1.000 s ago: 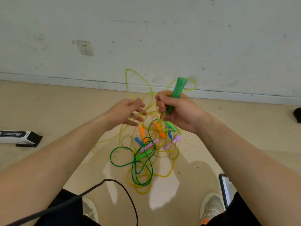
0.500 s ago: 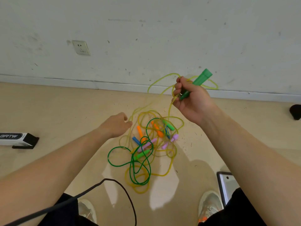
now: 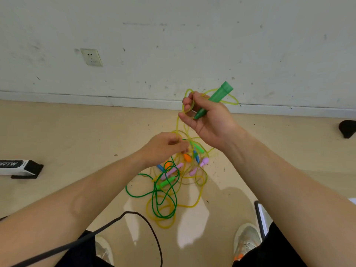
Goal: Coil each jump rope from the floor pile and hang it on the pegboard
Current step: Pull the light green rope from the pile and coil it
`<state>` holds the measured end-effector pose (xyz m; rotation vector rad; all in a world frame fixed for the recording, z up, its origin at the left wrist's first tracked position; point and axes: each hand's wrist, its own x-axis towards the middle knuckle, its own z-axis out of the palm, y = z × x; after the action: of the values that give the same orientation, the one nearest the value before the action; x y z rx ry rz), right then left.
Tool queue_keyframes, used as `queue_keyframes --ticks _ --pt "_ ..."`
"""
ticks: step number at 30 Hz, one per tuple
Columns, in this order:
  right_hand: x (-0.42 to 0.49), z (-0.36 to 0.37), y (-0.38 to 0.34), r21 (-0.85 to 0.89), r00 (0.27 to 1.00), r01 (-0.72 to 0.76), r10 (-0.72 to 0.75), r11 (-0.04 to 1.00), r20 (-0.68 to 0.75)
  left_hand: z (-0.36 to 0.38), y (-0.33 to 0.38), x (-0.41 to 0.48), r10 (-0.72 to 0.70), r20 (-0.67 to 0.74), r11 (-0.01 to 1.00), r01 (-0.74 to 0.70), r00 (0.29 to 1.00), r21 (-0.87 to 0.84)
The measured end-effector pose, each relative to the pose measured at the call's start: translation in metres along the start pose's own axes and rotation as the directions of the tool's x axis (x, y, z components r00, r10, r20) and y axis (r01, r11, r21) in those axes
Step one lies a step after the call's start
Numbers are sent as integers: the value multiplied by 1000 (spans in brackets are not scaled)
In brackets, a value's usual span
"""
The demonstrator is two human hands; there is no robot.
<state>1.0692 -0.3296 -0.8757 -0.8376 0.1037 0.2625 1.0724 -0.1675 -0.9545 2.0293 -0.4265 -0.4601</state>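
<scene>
My right hand [image 3: 209, 118] grips the green handle [image 3: 218, 96], anchoring coils; below it, my left hand [image 3: 163, 148] pinches the yellow rope [image 3: 177, 124] for looping.

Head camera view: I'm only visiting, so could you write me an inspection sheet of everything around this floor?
Surface: beige smooth floor, speckled with small dark bits.
Job's things: tangled pile of coloured jump ropes on the floor; translucent yellow rope with a green plastic handle raised above it; pegboard not seen.
Clutter: white and black box at left; dark object at right edge; flat dark-framed panel beside the right shoe.
Hands: right hand grips the green plastic handle and yellow loops; left hand pinches a yellow strand below it.
Cables: thin black cable looping across the foreground.
Surroundings: scuffed white wall, wall socket, pale skirting board.
</scene>
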Motion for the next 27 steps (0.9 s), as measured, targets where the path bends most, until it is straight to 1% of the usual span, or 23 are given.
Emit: queue_keyframes --ticks 1,2,3,5,6,7,8,9,10,11,12,13,14,15,16,17,18,19,21,22,25,27 --pt "1 -1 -3 12 999 30 -30 999 -20 -2 -7 2 -17 -6 997 17 1000 79" --pt "3 -3 -7 25 997 63 -62 998 -47 -4 -16 2 -61 18 982 56 998 182" --pt "4 -6 -11 35 992 97 -94 995 -82 -8 -27 2 -123 56 948 101 991 301" --pt "7 -14 -17 25 977 150 -144 988 -160 -15 -53 -3 -285 117 833 185 951 521" --pt "8 -20 -18 -10 966 164 -163 986 -200 -19 -62 -6 -349 123 790 221 929 572" --pt "9 -25 -17 -73 955 164 -177 984 -238 -22 -66 -8 -387 119 780 256 915 571" --pt "11 -29 -16 -159 943 146 -186 976 -274 -24 -65 -9 -397 112 808 289 911 514" --pt "12 -33 -13 -264 931 104 -187 959 -314 -26 -59 -10 -394 97 855 325 914 405" --pt "12 -37 -11 -378 918 37 -181 925 -353 -27 -49 -10 -386 75 897 355 919 263" --pt "13 -40 -8 -503 909 -52 -169 862 -382 -28 -36 -11 -375 53 923 367 926 116" --pt "13 -44 -5 -632 905 -148 -153 761 -397 -29 -22 -11 -357 34 934 358 933 -13" --pt "14 -48 -3 -751 908 -230 -141 618 -395 -31 -11 -10 -337 19 934 337 941 -119" --pt "14 -50 0 -845 916 -281 -134 455 -377 -33 -1 -11 -317 7 928 312 948 -204" --pt "13 -52 3 -905 928 -298 -131 303 -350 -35 7 -12 -302 0 915 290 953 -280" --pt "12 -51 6 -937 940 -289 -126 198 -317 -37 14 -13 -292 -2 896 273 956 -350" --pt "11 -48 9 -952 953 -262 -117 156 -281 -40 18 -13 -290 -4 872 263 957 -413" --pt "10 -44 12 -960 965 -223 -100 171 -242 -42 21 -13 -294 -8 844 256 956 -472" --pt "8 -40 15 -952 976 -183 -68 246 -205 -44 23 -13 -303 -14 813 250 953 -526" --pt "4 -31 20 -877 989 -145 53 457 -137 -46 26 -12 -322 -21 734 235 947 -638" --pt "2 -27 23 -851 989 -140 116 505 -94 -47 27 -12 -329 -23 687 223 944 -691" --pt "-2 -24 30 -864 966 -126 260 487 6 -50 28 -11 -355 -44 550 171 934 -817" --pt "-6 -22 33 -854 939 -132 341 503 56 -52 26 -10 -374 -82 511 132 924 -849"
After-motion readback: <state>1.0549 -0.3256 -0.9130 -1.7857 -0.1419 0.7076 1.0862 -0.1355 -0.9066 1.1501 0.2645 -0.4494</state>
